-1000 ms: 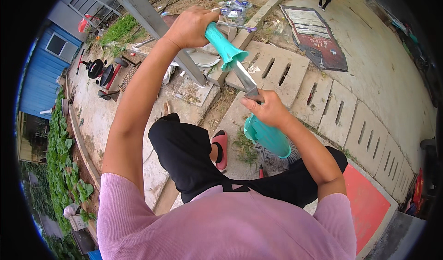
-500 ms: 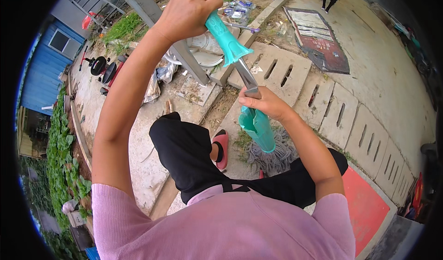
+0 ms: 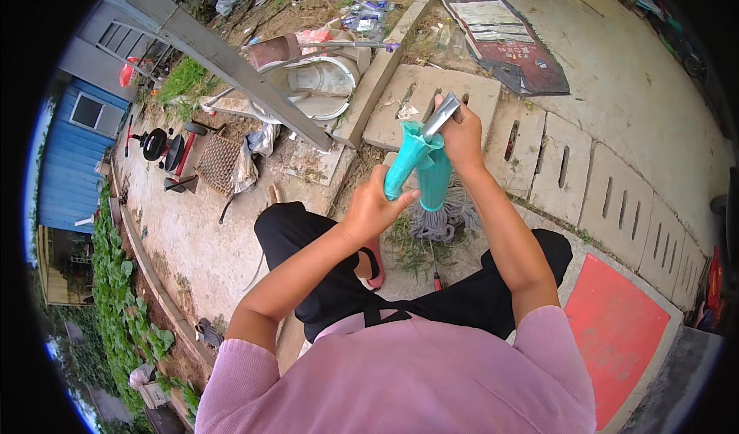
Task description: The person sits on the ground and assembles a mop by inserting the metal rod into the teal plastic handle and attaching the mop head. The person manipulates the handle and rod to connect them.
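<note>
**Teal sleeve (image 3: 412, 159) held up to metal bar (image 3: 444, 117)**

L hand (image 3: 375, 207) is wrapped round the sleeve's lower end, fingers curled, thumb pointing R; flared, ragged mouth tilts up & right. R hand (image 3: 464, 134) is closed round the bar, pinching it w/ thumb & fingers. Bar slants, its lower end right at the sleeve's mouth (can't tell if it's actually inside). Second teal piece (image 3: 435, 181), long & ribbed, hangs just below R hand, partly behind the sleeve. All of it is in mid-air, out front of the knees.

Below: grey mop strands (image 3: 446, 217) on the ground, plus a thin tool w/ red handle (image 3: 437, 281) btwn the legs. Black trousers (image 3: 285, 230), pink shoe (image 3: 375, 272) partly hidden by L forearm.

Bg: slotted concrete slabs (image 3: 554, 164) run off to the R, red panel (image 3: 616, 334) at lower R. Upper L, grey post (image 3: 231, 60) crosses in front of a whitish basin (image 3: 323, 87); red-and-black tricycle (image 3: 173, 153) well apart, farther L, nr green plants (image 3: 112, 280).
</note>
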A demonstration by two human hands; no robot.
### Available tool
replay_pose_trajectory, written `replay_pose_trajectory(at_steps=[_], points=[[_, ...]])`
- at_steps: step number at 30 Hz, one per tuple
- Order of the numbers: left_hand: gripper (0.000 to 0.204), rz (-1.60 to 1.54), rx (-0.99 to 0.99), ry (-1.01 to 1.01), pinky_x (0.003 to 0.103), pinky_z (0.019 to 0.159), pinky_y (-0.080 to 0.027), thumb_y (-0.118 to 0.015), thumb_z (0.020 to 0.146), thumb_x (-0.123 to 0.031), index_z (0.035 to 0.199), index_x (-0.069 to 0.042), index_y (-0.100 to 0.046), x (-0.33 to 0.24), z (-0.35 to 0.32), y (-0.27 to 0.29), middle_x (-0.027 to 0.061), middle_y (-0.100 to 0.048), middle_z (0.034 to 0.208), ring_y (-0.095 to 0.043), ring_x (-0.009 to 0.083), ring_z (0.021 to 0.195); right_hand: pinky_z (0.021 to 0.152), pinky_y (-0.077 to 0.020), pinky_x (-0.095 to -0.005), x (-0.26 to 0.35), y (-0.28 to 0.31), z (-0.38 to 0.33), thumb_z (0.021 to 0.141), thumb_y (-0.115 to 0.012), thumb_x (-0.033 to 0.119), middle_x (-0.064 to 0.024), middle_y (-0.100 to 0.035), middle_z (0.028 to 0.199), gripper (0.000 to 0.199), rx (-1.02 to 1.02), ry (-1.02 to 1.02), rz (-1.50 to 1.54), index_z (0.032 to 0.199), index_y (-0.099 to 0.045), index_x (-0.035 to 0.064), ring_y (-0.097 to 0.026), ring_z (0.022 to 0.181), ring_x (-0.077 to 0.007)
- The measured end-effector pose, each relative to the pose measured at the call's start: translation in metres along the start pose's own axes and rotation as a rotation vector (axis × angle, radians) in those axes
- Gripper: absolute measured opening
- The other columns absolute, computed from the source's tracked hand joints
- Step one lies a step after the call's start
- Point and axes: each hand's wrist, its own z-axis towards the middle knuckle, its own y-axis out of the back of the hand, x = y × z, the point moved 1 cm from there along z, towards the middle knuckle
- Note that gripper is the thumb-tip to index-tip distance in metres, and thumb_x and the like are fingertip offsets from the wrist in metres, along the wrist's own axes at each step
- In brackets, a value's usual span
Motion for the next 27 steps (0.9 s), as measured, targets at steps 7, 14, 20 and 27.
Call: replay_pose_trajectory(at_steps=[7, 14, 20, 27], points=[[0.032, 0.421, 0.083, -0.317, 0.041, 0.053, -0.045, -0.065, 0.070, -0.033, 0.083, -0.007, -0.050, -0.028, 0.070, 0.071, 0.0138, -0.057, 0.063, -0.057, 0.0334, 0.060, 0.046, -0.0320, -0.0256, -0.022, 0.062, 0.008, 0.083, -0.054, 0.016, 0.0019, -0.043, 0.055, 0.019, 0.057, 0.031, -0.275, 0.073, -0.054, 0.0001, -0.036, 0.049, -0.0073], [0.027, 0.906, 0.222, -0.617, 0.040, 0.054, -0.043, -0.065, 0.070, -0.029, 0.086, -0.010, -0.054, -0.099, 0.084, 0.138, 0.0102, -0.055, 0.071, -0.056, 0.0310, 0.064, 0.045, -0.0354, -0.0301, -0.032, 0.066, -0.022, 0.072, -0.062, 0.009, -0.0117, -0.040, 0.053, 0.018, 0.293, 0.396, -0.605, 0.068, -0.047, 0.0011, -0.036, 0.046, -0.0255], [0.032, 0.540, 0.168, -0.231, 0.042, 0.054, -0.045, -0.063, 0.073, -0.036, 0.081, -0.007, -0.051, -0.047, 0.022, 0.030, 0.0139, -0.057, 0.070, -0.058, 0.0337, 0.064, 0.054, -0.0403, -0.0288, -0.096, 0.092, -0.054, 0.073, -0.062, 0.007, -0.0117, -0.052, 0.063, 0.014, -0.063, 0.012, -0.563, 0.080, -0.052, 0.0019, -0.048, 0.055, -0.0204], [0.034, 0.259, 0.240, 0.231, 0.041, 0.057, -0.044, -0.062, 0.073, -0.035, 0.083, -0.004, -0.053, 0.027, -0.040, -0.001, 0.0174, -0.059, 0.067, -0.058, 0.0341, 0.064, 0.091, -0.0377, -0.0359, -0.079, 0.125, -0.083, 0.073, -0.064, 0.037, -0.0180, -0.050, 0.112, 0.062, 0.403, -0.011, -0.871, 0.119, -0.041, 0.0022, -0.048, 0.105, -0.0321]])
